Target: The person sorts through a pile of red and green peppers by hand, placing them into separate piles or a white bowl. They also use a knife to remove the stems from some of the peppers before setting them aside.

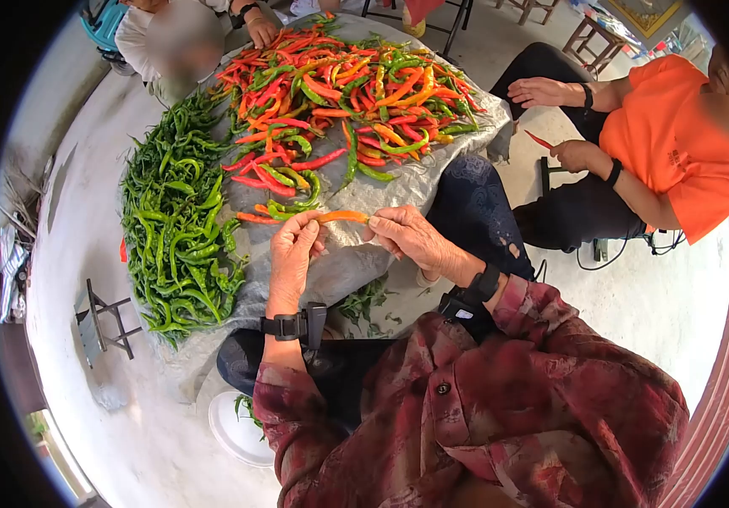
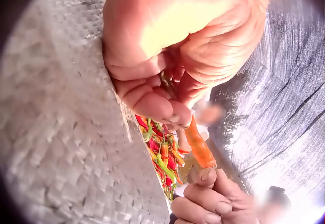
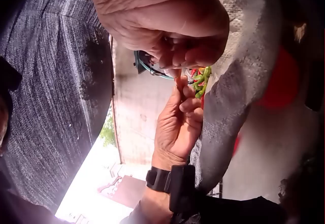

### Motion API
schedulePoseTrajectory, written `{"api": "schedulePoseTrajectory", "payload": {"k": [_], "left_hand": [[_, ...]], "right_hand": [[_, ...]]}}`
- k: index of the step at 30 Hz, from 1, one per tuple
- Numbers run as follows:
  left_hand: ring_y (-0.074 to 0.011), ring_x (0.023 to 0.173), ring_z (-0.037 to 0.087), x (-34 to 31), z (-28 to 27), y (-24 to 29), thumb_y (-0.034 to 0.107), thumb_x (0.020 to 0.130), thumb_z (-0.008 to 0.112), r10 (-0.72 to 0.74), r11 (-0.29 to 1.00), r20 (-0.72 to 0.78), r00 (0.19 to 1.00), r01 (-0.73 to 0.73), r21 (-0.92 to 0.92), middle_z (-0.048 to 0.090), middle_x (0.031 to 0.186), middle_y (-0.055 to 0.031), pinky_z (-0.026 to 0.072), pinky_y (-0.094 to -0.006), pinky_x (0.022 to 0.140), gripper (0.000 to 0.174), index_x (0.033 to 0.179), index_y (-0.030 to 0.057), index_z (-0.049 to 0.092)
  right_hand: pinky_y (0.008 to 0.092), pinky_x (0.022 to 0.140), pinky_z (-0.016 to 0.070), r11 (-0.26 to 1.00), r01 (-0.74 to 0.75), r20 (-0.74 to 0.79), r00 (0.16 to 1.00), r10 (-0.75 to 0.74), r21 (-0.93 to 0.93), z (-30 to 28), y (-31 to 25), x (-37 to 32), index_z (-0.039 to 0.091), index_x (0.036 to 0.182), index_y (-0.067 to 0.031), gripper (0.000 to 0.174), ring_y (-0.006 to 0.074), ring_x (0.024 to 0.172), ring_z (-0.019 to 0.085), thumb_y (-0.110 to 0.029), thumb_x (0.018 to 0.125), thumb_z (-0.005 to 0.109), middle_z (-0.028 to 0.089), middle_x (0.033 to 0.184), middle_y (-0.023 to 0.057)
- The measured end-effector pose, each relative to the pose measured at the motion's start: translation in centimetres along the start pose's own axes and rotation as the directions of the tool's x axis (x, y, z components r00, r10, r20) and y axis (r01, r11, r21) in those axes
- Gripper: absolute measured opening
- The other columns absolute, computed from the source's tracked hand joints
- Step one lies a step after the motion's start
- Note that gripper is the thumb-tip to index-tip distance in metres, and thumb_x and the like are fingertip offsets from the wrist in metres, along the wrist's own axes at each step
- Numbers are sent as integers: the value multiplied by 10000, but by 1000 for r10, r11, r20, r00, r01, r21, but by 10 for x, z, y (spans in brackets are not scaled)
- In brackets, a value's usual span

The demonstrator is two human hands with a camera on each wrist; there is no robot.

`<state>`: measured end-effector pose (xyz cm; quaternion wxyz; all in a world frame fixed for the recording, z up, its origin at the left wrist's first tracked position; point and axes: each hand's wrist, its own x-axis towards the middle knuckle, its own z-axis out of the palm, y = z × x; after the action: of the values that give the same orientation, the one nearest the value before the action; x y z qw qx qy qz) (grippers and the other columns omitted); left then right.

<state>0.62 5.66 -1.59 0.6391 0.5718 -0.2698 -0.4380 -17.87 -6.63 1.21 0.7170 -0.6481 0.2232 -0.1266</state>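
Observation:
An orange pepper (image 1: pixel 343 217) is stretched level between both hands, above the near edge of the covered table. My left hand (image 1: pixel 295 247) pinches one end between thumb and fingers; my right hand (image 1: pixel 411 239) pinches the other end. In the left wrist view, the orange pepper (image 2: pixel 199 145) runs from the curled fingers of my left hand (image 2: pixel 177 46) to the fingertips of my right hand (image 2: pixel 216 198). The right wrist view shows my right hand (image 3: pixel 167 23) covering most of the pepper, with my left hand (image 3: pixel 177 127) beyond it.
Red, orange and green peppers (image 1: pixel 330 85) lie heaped on the grey sheet (image 1: pixel 339 262). A green pepper pile (image 1: pixel 180 245) spreads at the left. A person in orange (image 1: pixel 673 144) sits at the right holding a red pepper (image 1: pixel 539 140); another person's hand (image 1: pixel 261 30) touches the far heap. A white basin (image 1: pixel 229 432) stands below.

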Motion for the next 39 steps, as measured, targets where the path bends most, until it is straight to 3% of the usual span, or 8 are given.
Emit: {"api": "schedulePoseTrajectory", "payload": {"k": [7, 11, 16, 19, 21, 25, 33, 39], "left_hand": [[-44, 609, 522, 9, -11, -5, 150, 905, 581, 110, 992, -248, 963, -123, -40, 608, 799, -6, 424, -184, 541, 138, 985, 43, 617], [-62, 613, 532, 11, -17, 3, 108, 907, 560, 208, 978, -382, 901, -195, 73, 607, 793, -15, 439, -201, 552, 117, 974, 28, 612], [-143, 709, 596, 17, -25, -4, 52, 849, 593, 496, 718, -256, 830, -227, 658, 601, 883, -55, 489, -270, 648, 153, 999, 25, 611], [-251, 781, 620, 11, -20, 2, 23, 774, 632, 523, 527, -170, 835, -160, 835, 560, 973, -112, 501, -346, 696, 237, 1008, 52, 604], [-307, 809, 607, 6, -17, 5, 28, 738, 664, 605, 329, -119, 788, -111, 938, 540, 975, -109, 496, -377, 699, 293, 1020, 67, 592], [-349, 849, 587, 3, -25, 3, 32, 716, 685, 533, 385, -176, 827, -52, 921, 529, 994, -111, 485, -408, 710, 327, 1025, 70, 582], [-353, 839, 596, 4, -29, 2, -1, 753, 634, 552, 377, -101, 828, -139, 916, 577, 934, -127, 482, -413, 685, 208, 946, 47, 575], [-372, 858, 588, 15, -46, 5, -1, 807, 548, 522, 557, -278, 806, -75, 827, 599, 902, -170, 465, -469, 714, 230, 1029, 54, 520]], "right_hand": [[218, 422, 326, 965, 58, -193, 981, -8, 256, -19, 6, 32, 582, 901, 3, 338, 68, 467, 370, -316, 948, 479, 414, 567, -36], [213, 439, 333, 840, -7, -275, 943, 186, 543, -17, 1, 45, 594, 965, -7, 332, 69, 491, 387, -330, 932, 527, 451, 616, -23], [248, 478, 378, 1000, 25, -104, 994, -23, 17, 6, 8, 36, 604, 918, 10, 232, 74, 530, 434, -218, 905, 561, 469, 619, -22], [304, 501, 415, 939, 154, -7, 986, -164, -308, 20, -2, 45, 608, 863, 6, 192, 140, 540, 516, -184, 872, 583, 547, 633, 42], [356, 535, 438, 689, 429, 119, 885, -451, -583, 26, -6, 60, 610, 852, -20, 126, 256, 558, 561, -143, 827, 601, 586, 660, 124], [434, 607, 460, 524, 462, 192, 851, -489, -715, 36, -13, 81, 591, 893, -37, 130, 381, 727, 588, -74, 768, 586, 590, 779, 155], [451, 586, 494, 156, 327, 261, 904, -338, -932, 65, 1, 95, 550, 829, -18, 191, 351, 682, 625, -185, 768, 622, 608, 788, 148], [444, 568, 488, 196, 323, 227, 891, -394, -926, 62, 12, 95, 521, 836, -18, 206, 363, 668, 617, -183, 787, 634, 598, 723, 150]]}}
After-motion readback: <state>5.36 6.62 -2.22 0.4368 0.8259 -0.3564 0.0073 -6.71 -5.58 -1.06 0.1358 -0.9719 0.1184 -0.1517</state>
